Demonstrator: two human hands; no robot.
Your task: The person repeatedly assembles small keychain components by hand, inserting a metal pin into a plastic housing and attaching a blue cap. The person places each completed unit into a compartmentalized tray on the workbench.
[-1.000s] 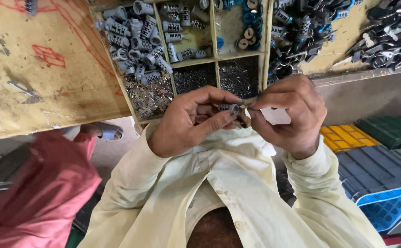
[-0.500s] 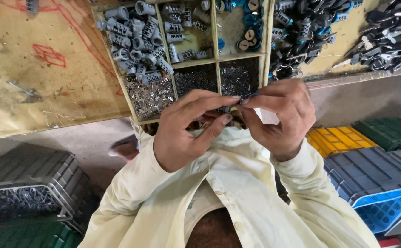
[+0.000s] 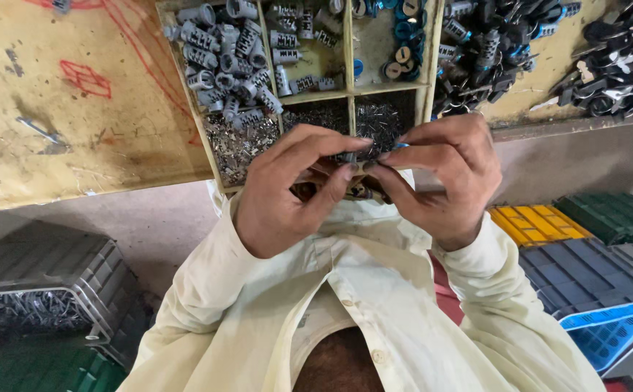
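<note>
Head view: at frame centre, the left hand (image 3: 287, 192) and right hand (image 3: 440, 181) each keep a narrow fingertip grip on one small metal part (image 3: 356, 161), held just before the divided tray (image 3: 347, 94) on the counter (image 3: 77, 131). Judged step: fitting; next calls for fine alignment.

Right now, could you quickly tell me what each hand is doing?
Left hand: fingers pinched on a small part, mostly hidden.
Right hand: fingertips pinched on the same part.

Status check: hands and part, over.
Left hand and right hand both pinching a small metal part over the parts tray. Nothing in the way.
</note>
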